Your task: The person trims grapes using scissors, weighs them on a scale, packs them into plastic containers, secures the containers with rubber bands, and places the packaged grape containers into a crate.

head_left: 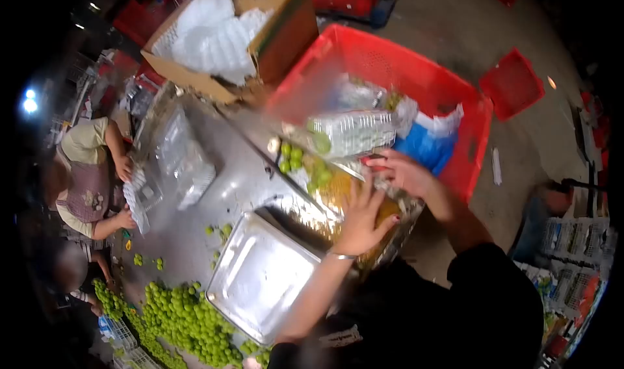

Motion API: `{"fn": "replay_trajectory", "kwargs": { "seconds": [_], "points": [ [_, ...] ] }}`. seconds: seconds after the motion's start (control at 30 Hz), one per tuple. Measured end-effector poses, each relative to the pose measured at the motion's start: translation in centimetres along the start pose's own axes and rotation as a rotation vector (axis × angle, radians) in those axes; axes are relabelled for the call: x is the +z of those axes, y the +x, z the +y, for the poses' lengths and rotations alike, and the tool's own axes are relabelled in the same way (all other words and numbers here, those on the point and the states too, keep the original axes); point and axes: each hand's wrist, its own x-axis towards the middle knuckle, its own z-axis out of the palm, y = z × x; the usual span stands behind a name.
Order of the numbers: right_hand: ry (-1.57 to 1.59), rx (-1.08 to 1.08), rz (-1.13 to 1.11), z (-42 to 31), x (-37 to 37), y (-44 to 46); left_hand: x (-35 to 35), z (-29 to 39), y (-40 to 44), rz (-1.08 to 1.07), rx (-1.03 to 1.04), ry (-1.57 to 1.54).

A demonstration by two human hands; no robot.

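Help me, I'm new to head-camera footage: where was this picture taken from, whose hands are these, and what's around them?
There is no robot, just one picture from a camera on a person's head, looking forward and down. The two nearest hands are the wearer's own. The left hand lies spread over a shiny golden surface; the right hand is at something red, but blur hides whether it grips it. Nearby are a metal tray and green fruit, like grapes, heaped on a metal table. Past the hands, a red crate has something blue inside. At the picture's left, another person's hands hold a clear container.
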Motion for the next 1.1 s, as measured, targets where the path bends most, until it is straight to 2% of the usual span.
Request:
{"fn": "replay_trajectory", "kwargs": {
  "seconds": [0.03,0.07,0.1,0.13,0.17,0.2,0.23,0.3,0.33,0.37,0.4,0.43,0.5,0.53,0.57,0.67,0.8,0.9,0.97,1.03,1.1],
  "points": [
    [0.022,-0.038,-0.025,-1.2,0.5,0.8,0.1,-0.6,1.9,-0.108,-0.018,0.071],
    [0.070,0.035,-0.034,-2.9,0.6,0.8,-0.4,-1.2,2.8,-0.068,0.014,0.070],
    [0.064,0.010,-0.041,-4.0,-0.9,1.9,-1.1,-1.4,3.5,-0.036,0.040,0.054],
    [0.008,0.073,0.063,-3.6,-2.8,2.6,-2.8,-2.3,4.2,0.056,0.075,-0.034],
    [-0.048,0.140,0.165,-3.2,-4.5,3.5,-4.5,-2.9,4.3,0.179,0.122,0.033],
    [-0.127,0.080,0.304,-3.1,-5.4,4.5,-6.1,-3.5,4.2,0.236,0.066,0.035],
    [-0.123,0.091,0.292,-3.3,-5.9,6.0,-7.3,-4.3,4.2,0.294,0.009,0.041],
    [-0.390,-0.099,0.399,-4.1,-7.3,9.2,-8.0,-6.2,3.3,0.358,-0.226,-0.352],
    [-0.380,-0.101,0.403,-3.4,-9.0,11.8,-7.8,-5.9,2.9,0.397,-0.386,-0.481],
    [-0.559,-0.199,0.502,-1.5,-11.0,15.4,-7.2,-5.6,2.5,0.411,-0.418,-0.490],
    [-0.741,-0.298,0.589,-0.8,-12.1,18.5,-6.7,-5.7,2.0,0.390,-0.354,-0.414],
    [-0.732,-0.294,0.575,-1.4,-11.3,20.0,-6.4,-5.9,1.0,0.368,-0.298,-0.339],
    [-1.033,-0.415,0.577,-2.0,-10.0,22.3,-6.0,-6.3,-1.0,0.379,-0.333,-0.507],
    [-1.058,-0.324,0.491,-2.2,-10.7,24.0,-6.4,-6.1,-1.8,0.370,-0.414,-0.623],
    [-1.055,-0.322,0.485,-2.2,-11.2,25.4,-6.7,-6.0,-2.7,0.387,-0.468,-0.641],
    [-1.207,0.075,0.138,-2.6,-12.7,29.2,-8.0,-5.7,-4.1,0.402,-0.498,-0.601],
    [-1.262,0.220,0.122,-4.7,-10.8,29.6,-8.4,-5.8,-6.1,0.429,-0.592,-0.574],
    [-1.136,0.132,0.220,-3.3,-9.1,28.0,-8.5,-5.6,-7.2,0.480,-0.577,-0.632],
    [-1.056,0.161,0.214,-3.0,-9.5,27.8,-8.6,-5.6,-7.8,0.499,-0.568,-0.628],
    [-0.979,0.006,0.421,-2.6,-8.9,26.3,-8.7,-5.2,-8.6,0.503,-0.604,-0.551],
    [-0.963,0.082,0.411,-4.5,-8.3,23.6,-8.8,-4.4,-8.9,0.540,-0.605,-0.559]
  ]
}}
